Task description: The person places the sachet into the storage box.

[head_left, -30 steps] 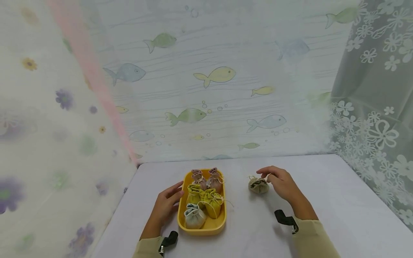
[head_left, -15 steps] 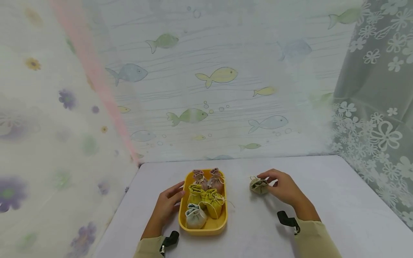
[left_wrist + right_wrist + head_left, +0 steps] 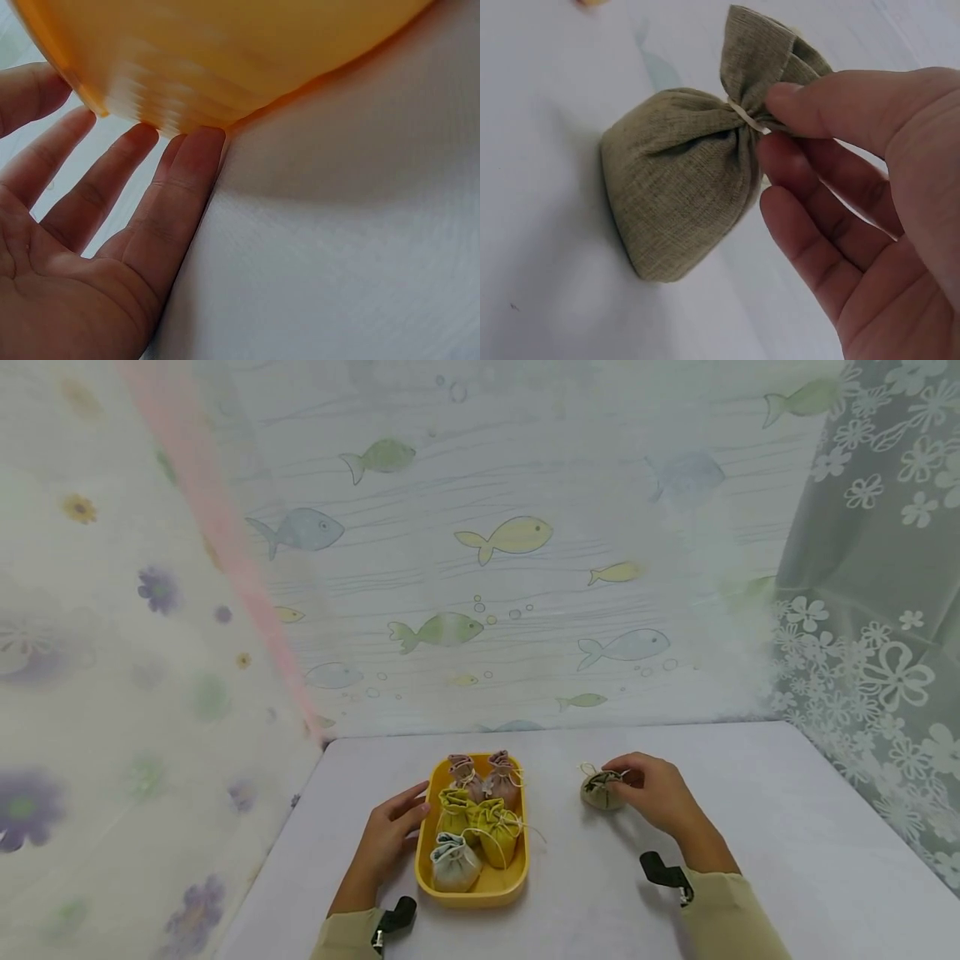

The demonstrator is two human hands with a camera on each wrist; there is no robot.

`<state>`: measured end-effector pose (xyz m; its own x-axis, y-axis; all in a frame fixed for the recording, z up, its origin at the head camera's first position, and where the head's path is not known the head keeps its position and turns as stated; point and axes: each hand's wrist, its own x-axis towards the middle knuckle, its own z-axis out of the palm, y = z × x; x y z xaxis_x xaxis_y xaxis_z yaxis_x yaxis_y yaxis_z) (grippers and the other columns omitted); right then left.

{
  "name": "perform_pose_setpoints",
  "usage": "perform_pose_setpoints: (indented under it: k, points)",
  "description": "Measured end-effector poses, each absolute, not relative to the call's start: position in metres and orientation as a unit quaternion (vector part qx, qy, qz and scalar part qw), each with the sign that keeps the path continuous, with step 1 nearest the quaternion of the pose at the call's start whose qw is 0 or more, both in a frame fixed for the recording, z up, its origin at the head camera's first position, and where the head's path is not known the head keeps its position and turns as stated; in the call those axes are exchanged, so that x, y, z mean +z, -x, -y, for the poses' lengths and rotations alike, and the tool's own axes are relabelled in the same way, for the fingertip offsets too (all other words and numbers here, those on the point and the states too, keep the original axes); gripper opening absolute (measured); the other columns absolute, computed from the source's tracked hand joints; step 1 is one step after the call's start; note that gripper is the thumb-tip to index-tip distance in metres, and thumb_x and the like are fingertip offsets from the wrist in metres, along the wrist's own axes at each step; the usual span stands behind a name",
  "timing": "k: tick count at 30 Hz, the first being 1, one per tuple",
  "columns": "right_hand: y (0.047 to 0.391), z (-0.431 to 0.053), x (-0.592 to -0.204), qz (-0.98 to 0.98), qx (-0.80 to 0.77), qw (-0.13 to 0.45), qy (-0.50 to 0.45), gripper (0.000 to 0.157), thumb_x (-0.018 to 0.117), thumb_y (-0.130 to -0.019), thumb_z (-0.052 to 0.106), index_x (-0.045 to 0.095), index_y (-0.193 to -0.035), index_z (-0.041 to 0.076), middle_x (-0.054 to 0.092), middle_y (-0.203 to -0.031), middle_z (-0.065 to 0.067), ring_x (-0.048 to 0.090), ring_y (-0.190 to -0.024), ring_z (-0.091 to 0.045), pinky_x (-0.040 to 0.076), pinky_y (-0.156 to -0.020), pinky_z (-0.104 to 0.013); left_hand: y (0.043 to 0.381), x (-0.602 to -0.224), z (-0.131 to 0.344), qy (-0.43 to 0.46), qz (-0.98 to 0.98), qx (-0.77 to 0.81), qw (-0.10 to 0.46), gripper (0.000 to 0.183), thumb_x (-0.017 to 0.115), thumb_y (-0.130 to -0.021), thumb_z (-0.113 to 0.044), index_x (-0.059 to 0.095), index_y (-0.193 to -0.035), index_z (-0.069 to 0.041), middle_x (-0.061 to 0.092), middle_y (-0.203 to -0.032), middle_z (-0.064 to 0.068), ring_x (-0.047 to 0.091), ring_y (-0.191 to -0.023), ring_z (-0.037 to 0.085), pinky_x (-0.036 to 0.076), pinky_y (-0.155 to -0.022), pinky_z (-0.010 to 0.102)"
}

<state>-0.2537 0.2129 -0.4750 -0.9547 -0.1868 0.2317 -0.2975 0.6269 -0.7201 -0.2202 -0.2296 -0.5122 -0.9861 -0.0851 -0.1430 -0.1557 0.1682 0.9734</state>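
On the right half of the table sits an olive-grey cloth drawstring pouch (image 3: 602, 791), full at the bottom and gathered by a pale cord. My right hand (image 3: 654, 789) pinches its gathered neck between thumb and fingers, seen close up in the right wrist view on the pouch (image 3: 679, 180). My left hand (image 3: 386, 835) rests against the left side of a yellow plastic tray (image 3: 471, 900). In the left wrist view, its fairly straight fingertips touch the tray's outer wall (image 3: 225, 60).
Inside the tray stand two mauve pouches (image 3: 502, 781) at the back, two yellow-green pouches (image 3: 495, 835) in the middle and a pale grey pouch (image 3: 454, 864) in front. A white cloth covers the table (image 3: 570, 893). Behind it hangs a fish-patterned curtain (image 3: 480, 568).
My right hand has closed from lightly touching the olive-grey pouch to pinching its neck, and the pouch's top has turned slightly. The left hand keeps its place at the tray.
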Motion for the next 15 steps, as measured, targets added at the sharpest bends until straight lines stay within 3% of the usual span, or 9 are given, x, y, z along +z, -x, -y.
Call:
perform_pose_setpoints:
  k: [15]
  points:
    - [0.2526,-0.2087,-0.4718,0.902,0.402,0.094,-0.125,0.018,0.077,-0.094,0.019,0.075,-0.112,0.019,0.075,-0.105,0.002,0.068,-0.091,-0.014,0.056,-0.073,-0.030,0.2185,-0.5114,0.2288,0.080,-0.769,0.633,0.029,0.057,0.074,-0.094,-0.045,0.060,-0.147,-0.029,0.060,-0.147,0.013,0.070,-0.118,0.026,0.062,-0.093,0.040]
